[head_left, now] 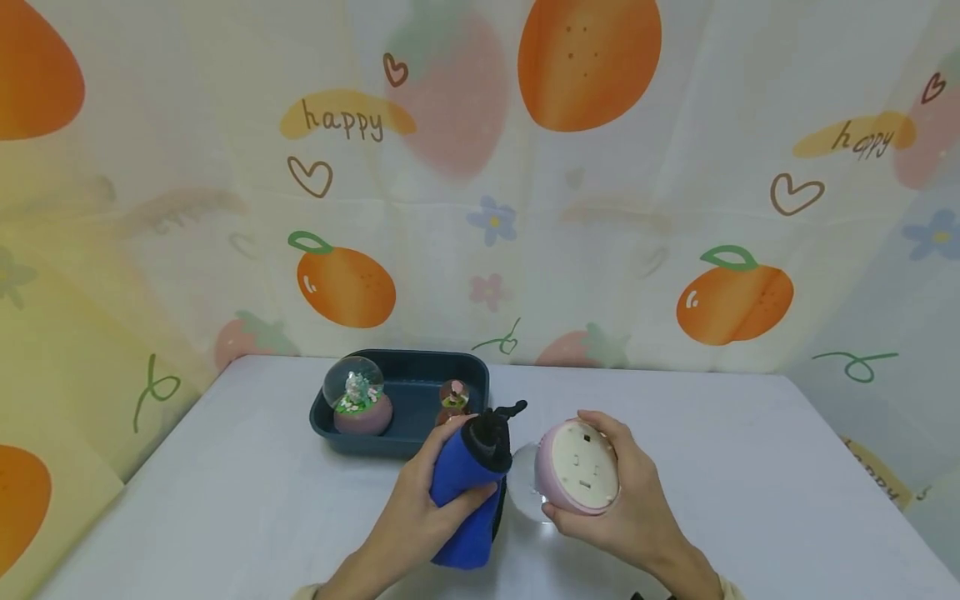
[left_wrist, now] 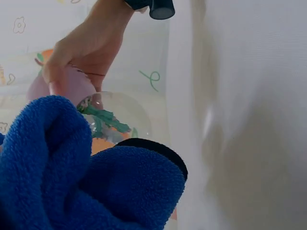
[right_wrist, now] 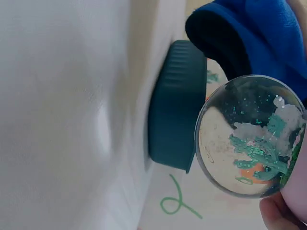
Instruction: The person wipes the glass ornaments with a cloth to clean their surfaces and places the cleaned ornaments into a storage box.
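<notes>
My left hand (head_left: pixel 420 508) grips a fuzzy blue cloth (head_left: pixel 468 500) with black trim and a black end piece on top. Its plush folds fill the lower part of the left wrist view. Tilted on its side, a snow globe (right_wrist: pixel 252 139) is held by its pink base in my right hand (head_left: pixel 633 492). The white underside of that base faces the head camera, while the clear dome, with green and white figures inside, points away toward the cloth. Cloth and dome are close together; whether they touch I cannot tell.
A dark teal tray (head_left: pixel 420 447) stands on the white table (head_left: pixel 225 500) behind my left hand. It holds a larger snow globe (head_left: pixel 360 400) with a pink base at its left and a small globe (head_left: pixel 453 396) at its right. A fruit-patterned curtain (head_left: pixel 600 208) hangs behind.
</notes>
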`<action>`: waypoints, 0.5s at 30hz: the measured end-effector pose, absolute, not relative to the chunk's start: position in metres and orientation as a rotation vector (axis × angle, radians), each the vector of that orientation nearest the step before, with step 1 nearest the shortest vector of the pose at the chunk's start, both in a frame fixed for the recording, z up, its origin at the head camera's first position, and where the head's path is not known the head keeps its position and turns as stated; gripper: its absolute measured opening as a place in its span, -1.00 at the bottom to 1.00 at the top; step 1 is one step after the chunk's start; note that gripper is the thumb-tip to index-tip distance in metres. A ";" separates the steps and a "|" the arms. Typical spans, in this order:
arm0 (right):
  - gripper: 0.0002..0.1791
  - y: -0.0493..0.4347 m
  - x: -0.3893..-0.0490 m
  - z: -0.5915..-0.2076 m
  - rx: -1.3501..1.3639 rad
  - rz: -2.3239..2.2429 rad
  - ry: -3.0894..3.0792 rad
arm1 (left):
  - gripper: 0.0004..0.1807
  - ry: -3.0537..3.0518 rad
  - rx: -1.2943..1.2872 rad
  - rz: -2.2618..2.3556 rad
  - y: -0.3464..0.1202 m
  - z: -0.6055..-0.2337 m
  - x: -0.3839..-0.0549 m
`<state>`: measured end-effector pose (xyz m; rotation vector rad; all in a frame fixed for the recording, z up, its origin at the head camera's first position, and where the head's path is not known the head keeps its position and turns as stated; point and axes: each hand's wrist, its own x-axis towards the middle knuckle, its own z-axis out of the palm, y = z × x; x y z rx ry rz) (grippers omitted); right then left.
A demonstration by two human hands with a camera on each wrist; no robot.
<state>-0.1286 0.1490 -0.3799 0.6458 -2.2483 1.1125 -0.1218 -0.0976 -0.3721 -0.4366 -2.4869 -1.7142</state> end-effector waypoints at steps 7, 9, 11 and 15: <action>0.11 0.147 -0.127 -0.383 0.697 1.076 -2.335 | -0.26 -2.424 -0.411 -1.788 -0.099 -0.371 -0.121; 0.10 0.146 -0.126 -0.385 0.716 1.046 -2.363 | -0.27 -2.418 -0.415 -1.800 -0.099 -0.371 -0.120; 0.10 0.145 -0.125 -0.384 0.722 1.024 -2.396 | -0.28 -2.414 -0.439 -1.804 -0.100 -0.371 -0.120; 0.08 0.143 -0.122 -0.382 0.728 1.000 -2.446 | -0.29 -2.411 -0.512 -1.799 -0.101 -0.370 -0.120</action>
